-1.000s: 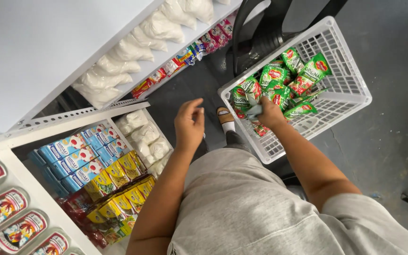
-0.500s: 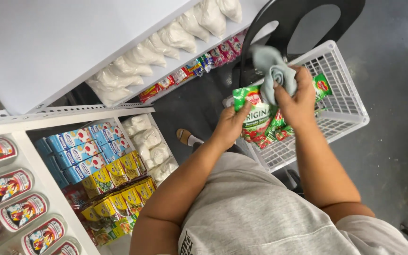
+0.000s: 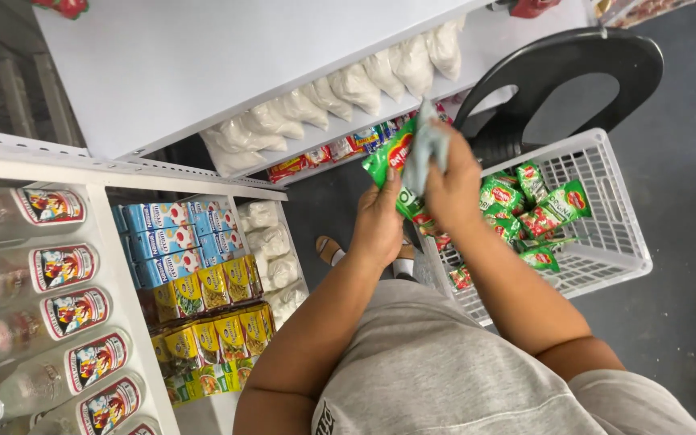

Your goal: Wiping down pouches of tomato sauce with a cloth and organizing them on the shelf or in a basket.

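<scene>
Green packet (image 3: 394, 161) held up, above the white basket's (image 3: 606, 242) near rim.
My left hand (image 3: 380, 225) clamps it; my right hand (image 3: 453, 189) grips, apparently, a grey cloth (image 3: 427, 145).

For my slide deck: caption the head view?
Left hand holds green packet; right hand wipes it with cloth above white basket.

- I see a green packet (image 3: 392, 157) with red and white patches.
- I note a pale grey-blue cloth (image 3: 426, 149).
- Basket (image 3: 606, 242): white wire grid; packets inside (image 3: 541, 197) green, with red marks.
- Chair (image 3: 561, 72): black.
- Shelf cartons: upper rows (image 3: 172, 242) blue and white, lower rows (image 3: 215, 310) yellow.
- Bags (image 3: 348, 89): white.
- Bottle labels (image 3: 62, 266): red-edged.
- Shirt (image 3: 445, 379): grey.
</scene>
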